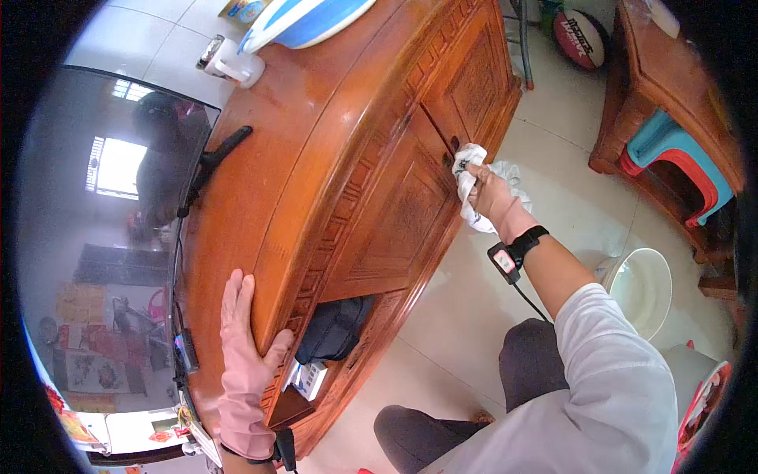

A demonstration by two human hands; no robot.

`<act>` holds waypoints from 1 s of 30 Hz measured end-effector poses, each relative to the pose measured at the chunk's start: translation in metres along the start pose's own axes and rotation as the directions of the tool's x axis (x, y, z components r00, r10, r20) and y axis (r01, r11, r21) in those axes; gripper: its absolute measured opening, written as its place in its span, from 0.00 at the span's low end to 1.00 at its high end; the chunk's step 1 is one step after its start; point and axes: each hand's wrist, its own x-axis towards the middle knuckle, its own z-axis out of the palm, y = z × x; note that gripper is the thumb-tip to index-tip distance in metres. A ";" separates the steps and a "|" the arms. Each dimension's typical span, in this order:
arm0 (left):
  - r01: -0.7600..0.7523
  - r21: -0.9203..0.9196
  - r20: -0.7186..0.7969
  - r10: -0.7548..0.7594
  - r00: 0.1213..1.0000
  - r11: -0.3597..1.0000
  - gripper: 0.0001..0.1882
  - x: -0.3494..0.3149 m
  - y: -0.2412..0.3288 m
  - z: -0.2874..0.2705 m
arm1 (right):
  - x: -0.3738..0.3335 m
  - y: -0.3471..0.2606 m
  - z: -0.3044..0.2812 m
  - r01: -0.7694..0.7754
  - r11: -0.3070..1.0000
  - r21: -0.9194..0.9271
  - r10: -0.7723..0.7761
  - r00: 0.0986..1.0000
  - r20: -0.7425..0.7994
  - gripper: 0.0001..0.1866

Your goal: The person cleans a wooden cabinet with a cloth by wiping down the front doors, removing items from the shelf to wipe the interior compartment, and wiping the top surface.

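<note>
My left hand [246, 355], in a pink glove, rests on the front edge of the brown wooden cabinet [308, 150] with its fingers stretched along the top. Farther right, my right hand [493, 197], also gloved in pink, grips a white cloth [472, 162] with dark marks. The cloth is bunched at the carved cabinet doors, by the dark handle, and part of it hangs past the fingers. Below my left hand, an uncovered compartment holds a black bag [335, 328] and a small white box [308, 379].
A television [103, 237] on a black stand is at the left. A white mug [241, 67] and a blue-and-white bowl [316, 24] sit on the cabinet's far end. A white bucket [662, 292], a ball [579, 39] and stacked plastic stools [683, 154] under a wooden table [620, 103] are at the right.
</note>
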 end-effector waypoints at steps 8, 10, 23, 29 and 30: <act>0.038 0.022 -0.004 -0.038 0.999 0.999 0.46 -0.001 -0.001 0.001 | -0.052 -0.050 0.086 0.512 -0.072 -0.856 -0.206 0.832 0.515 0.15; 0.022 -0.001 0.002 -0.022 1.000 1.000 0.46 0.000 -0.001 0.001 | -0.046 -0.038 0.087 -0.147 0.955 -0.257 0.166 0.985 0.053 0.10; 0.037 -0.033 -0.018 -0.038 0.999 0.999 0.46 -0.001 0.000 0.002 | -0.036 -0.048 0.107 0.205 0.064 -0.977 -0.104 0.975 0.197 0.16; 0.043 0.001 0.077 -0.043 0.996 0.999 0.46 0.000 0.003 0.000 | -0.038 -0.060 0.102 0.192 -0.060 -0.980 -0.025 0.981 0.194 0.10; 0.056 -0.004 0.066 -0.056 0.996 0.998 0.46 -0.003 0.005 -0.001 | -0.041 -0.069 0.110 0.374 -0.628 -0.682 -0.035 0.862 0.505 0.09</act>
